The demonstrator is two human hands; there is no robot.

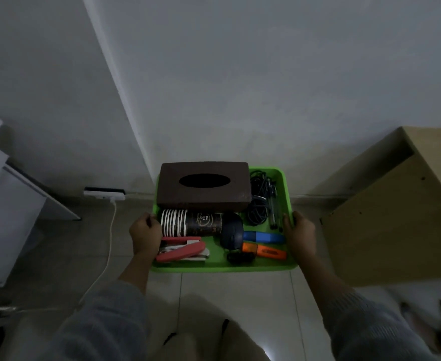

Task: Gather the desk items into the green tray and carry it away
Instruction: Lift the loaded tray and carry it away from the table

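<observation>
green tray (222, 267) held off floor: left hand (145, 234) & right hand (299, 234) clamped on tray's side rims; tissue box (204, 185) at tray's far end.

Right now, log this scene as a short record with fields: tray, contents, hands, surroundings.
tray: green tray, held up over the tiled floor
far end: brown tissue box
middle: stack of paper cups lying on its side
near left: red stapler
near right: blue highlighter, orange highlighter
right side: coiled dark cable, pens
left hand: gripping the tray's left rim
right hand: gripping the tray's right rim
surroundings: wooden cabinet to the right, white power strip by the wall
</observation>
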